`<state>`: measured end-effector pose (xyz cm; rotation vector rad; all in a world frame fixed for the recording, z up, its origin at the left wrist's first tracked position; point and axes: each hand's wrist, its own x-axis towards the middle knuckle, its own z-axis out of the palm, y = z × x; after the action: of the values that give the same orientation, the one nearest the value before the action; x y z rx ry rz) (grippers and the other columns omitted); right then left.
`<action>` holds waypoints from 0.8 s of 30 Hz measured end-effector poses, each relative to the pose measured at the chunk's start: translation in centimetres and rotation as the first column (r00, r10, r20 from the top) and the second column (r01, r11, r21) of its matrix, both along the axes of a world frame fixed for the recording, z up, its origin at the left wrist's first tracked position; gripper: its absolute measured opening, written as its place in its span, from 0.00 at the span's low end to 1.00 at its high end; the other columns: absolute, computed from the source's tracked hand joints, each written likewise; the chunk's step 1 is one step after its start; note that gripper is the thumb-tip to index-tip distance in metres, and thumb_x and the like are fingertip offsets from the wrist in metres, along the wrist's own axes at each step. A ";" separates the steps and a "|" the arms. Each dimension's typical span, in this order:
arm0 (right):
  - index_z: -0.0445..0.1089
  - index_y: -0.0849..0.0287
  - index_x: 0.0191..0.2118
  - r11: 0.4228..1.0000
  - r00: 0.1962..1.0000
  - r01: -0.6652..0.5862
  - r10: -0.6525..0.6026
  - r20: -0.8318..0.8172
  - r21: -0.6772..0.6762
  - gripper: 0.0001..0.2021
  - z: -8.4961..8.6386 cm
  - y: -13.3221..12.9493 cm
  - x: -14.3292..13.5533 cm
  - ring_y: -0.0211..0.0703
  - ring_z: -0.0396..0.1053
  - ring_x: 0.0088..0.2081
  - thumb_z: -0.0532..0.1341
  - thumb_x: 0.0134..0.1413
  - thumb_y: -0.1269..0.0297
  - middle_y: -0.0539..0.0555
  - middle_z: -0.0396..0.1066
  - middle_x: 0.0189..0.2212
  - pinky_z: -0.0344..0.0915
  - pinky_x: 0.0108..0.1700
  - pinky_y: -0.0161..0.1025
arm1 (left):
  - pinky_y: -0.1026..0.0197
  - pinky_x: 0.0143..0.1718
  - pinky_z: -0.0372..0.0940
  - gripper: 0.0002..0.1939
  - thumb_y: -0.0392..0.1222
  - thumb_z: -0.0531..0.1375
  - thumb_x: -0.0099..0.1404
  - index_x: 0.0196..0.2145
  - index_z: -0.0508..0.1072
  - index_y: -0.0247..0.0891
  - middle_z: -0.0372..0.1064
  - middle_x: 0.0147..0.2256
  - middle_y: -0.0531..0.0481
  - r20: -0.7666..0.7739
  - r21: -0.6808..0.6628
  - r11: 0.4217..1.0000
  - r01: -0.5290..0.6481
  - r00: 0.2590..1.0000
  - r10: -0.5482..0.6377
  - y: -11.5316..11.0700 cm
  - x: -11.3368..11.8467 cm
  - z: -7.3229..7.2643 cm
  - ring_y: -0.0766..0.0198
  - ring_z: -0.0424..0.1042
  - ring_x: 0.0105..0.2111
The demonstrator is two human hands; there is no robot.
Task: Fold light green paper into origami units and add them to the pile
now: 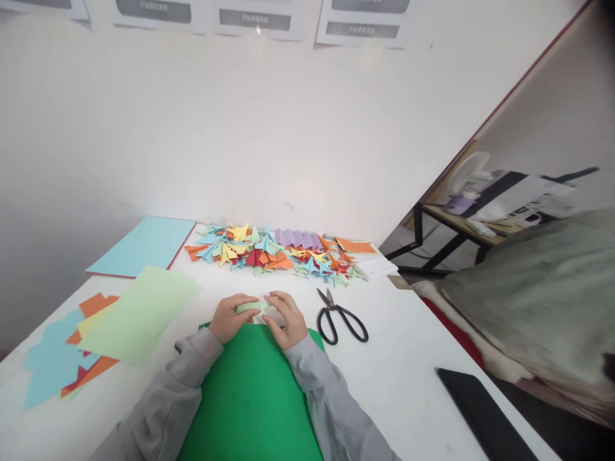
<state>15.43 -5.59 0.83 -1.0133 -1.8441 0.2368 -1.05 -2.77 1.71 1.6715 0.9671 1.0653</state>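
A small pale green paper piece (248, 307) is held between both hands, above the far edge of a green sheet (250, 390). My left hand (231, 316) pinches its left end with thumb and fingers. On the right end, my right hand (288, 320) has its fingertips closed on the same paper. Part of the paper is hidden by the fingers. Black-handled scissors (331, 315) lie to the right of my right hand, blades slightly apart and pointing away.
Folded colourful paper pieces (259, 250) are heaped along the wall. At left lie loose coloured sheets (139, 314) and a light blue stack (141, 246). A black flat object (483, 413) rests near the right edge; a shelf (456, 221) stands beyond.
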 end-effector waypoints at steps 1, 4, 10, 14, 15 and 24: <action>0.64 0.58 0.45 1.000 1.000 -0.027 0.027 -0.014 0.008 0.16 0.1 0.0 -0.1 0.44 0.63 0.42 0.55 0.48 0.69 0.58 0.64 0.40 0.64 0.41 0.42 | 0.63 0.22 0.65 0.14 0.43 0.60 0.50 0.35 0.72 0.35 0.69 0.30 0.49 0.014 -0.028 1.000 -0.002 1.000 0.002 -0.1 0.0 0.1 0.69 0.66 0.19; 0.68 0.56 0.40 0.999 0.996 -0.050 0.050 -0.075 0.007 0.12 0.1 0.2 -0.2 0.41 0.66 0.36 0.54 0.49 0.71 0.55 0.67 0.32 0.65 0.37 0.39 | 0.60 0.33 0.66 0.21 0.40 0.63 0.45 0.39 0.70 0.36 0.68 0.36 0.47 0.036 0.009 1.000 -0.003 0.999 0.003 -0.1 0.0 0.3 0.61 0.69 0.34; 0.71 0.58 0.33 0.990 0.965 0.028 -0.063 -0.255 -0.136 0.07 -0.6 0.8 0.3 0.38 0.66 0.27 0.57 0.47 0.69 0.53 0.69 0.26 0.64 0.26 0.34 | 0.61 0.32 0.66 0.20 0.38 0.63 0.46 0.39 0.71 0.36 0.65 0.37 0.48 0.199 -0.083 0.996 0.029 0.980 -0.012 0.2 0.0 0.4 0.64 0.68 0.33; 0.71 0.58 0.32 0.973 0.944 0.023 -0.096 -0.315 -0.229 0.07 -0.7 0.9 0.6 0.37 0.66 0.27 0.58 0.46 0.68 0.52 0.68 0.26 0.63 0.25 0.33 | 0.61 0.28 0.66 0.19 0.39 0.63 0.45 0.38 0.71 0.34 0.68 0.28 0.51 0.233 -0.212 0.975 0.062 0.973 -0.011 0.1 0.0 0.6 0.68 0.68 0.24; 0.71 0.58 0.32 0.969 0.937 0.022 -0.106 -0.334 -0.246 0.07 -0.8 0.9 0.6 0.37 0.66 0.26 0.58 0.46 0.67 0.52 0.68 0.26 0.63 0.25 0.33 | 0.61 0.29 0.66 0.20 0.39 0.63 0.45 0.39 0.71 0.33 0.68 0.26 0.52 0.231 -0.241 0.968 0.070 0.973 -0.013 0.1 -0.1 0.7 0.68 0.68 0.23; 0.71 0.59 0.31 0.936 0.817 -0.007 -0.197 -0.541 -0.351 0.10 -2.1 1.7 0.8 0.36 0.64 0.23 0.62 0.38 0.63 0.53 0.69 0.28 0.61 0.20 0.33 | 0.58 0.31 0.67 0.15 0.39 0.64 0.44 0.32 0.74 0.32 0.70 0.24 0.50 0.266 -0.254 0.966 0.054 0.964 0.016 0.1 -0.3 0.8 0.64 0.70 0.24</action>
<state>16.23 -3.93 -1.26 -1.1144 -1.2151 0.7380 -1.32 -2.68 2.48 1.2846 0.8708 1.0678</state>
